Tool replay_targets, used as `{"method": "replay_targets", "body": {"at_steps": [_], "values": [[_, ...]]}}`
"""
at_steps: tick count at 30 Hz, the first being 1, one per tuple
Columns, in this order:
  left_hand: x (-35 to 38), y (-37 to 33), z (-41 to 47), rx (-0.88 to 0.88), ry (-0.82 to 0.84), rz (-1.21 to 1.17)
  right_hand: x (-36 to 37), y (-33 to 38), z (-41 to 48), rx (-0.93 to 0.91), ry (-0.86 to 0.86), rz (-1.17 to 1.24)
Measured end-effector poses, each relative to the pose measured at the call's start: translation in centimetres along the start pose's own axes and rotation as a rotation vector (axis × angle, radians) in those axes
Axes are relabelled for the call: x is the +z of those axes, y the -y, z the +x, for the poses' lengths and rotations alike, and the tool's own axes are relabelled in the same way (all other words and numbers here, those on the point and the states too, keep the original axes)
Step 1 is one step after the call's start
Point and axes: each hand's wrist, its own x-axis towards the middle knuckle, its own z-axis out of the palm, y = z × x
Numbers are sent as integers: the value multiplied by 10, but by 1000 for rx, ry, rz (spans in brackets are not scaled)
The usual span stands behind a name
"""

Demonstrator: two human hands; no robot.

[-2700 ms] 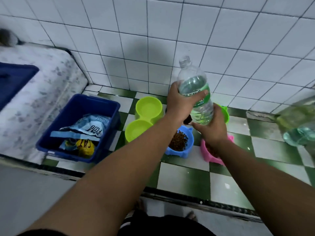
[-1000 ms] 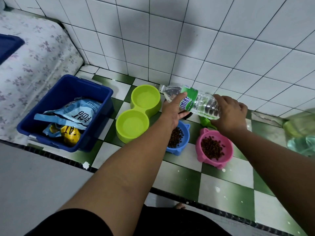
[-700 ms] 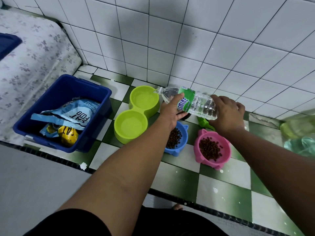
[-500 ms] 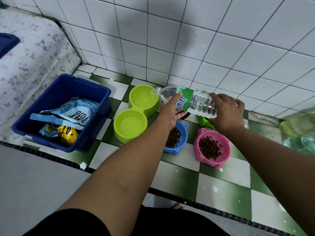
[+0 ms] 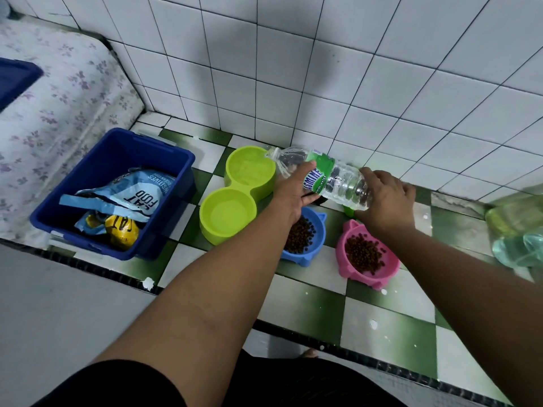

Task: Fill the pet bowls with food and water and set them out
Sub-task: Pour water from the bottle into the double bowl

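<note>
A clear water bottle [image 5: 332, 179] with a green label lies nearly level, its open mouth over the far cup of the lime-green double bowl [image 5: 235, 195]. My left hand [image 5: 293, 195] grips the bottle near its neck and my right hand [image 5: 388, 198] holds its base. Water shows in both lime cups. A blue bowl [image 5: 311, 245] and a pink bowl [image 5: 367, 257], both holding brown kibble, stand on the green-and-white tiled ledge below my hands. A small green object [image 5: 349, 211] is mostly hidden behind my right hand.
A blue bin [image 5: 164, 163] at the left holds a cat food bag [image 5: 132, 192] and a yellow pouch [image 5: 122, 230]. White tiled wall runs behind the bowls. A blurred pale-green container [image 5: 517, 230] stands at the right edge. A floral mattress [image 5: 58, 107] lies far left.
The bottle went from upright in both hands to tipped leftward over the lime double bowl. In the last second it stayed tipped there, with its mouth over the far cup.
</note>
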Motion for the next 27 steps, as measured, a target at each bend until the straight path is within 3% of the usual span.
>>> {"method": "replay_targets", "body": {"at_steps": [15,27], "values": [[30,-32,-46,224,-14,203,4,5,-22,85,-88,371],[3,-27,-76,221,26,155,-8,22,-58,62,-106,301]]}}
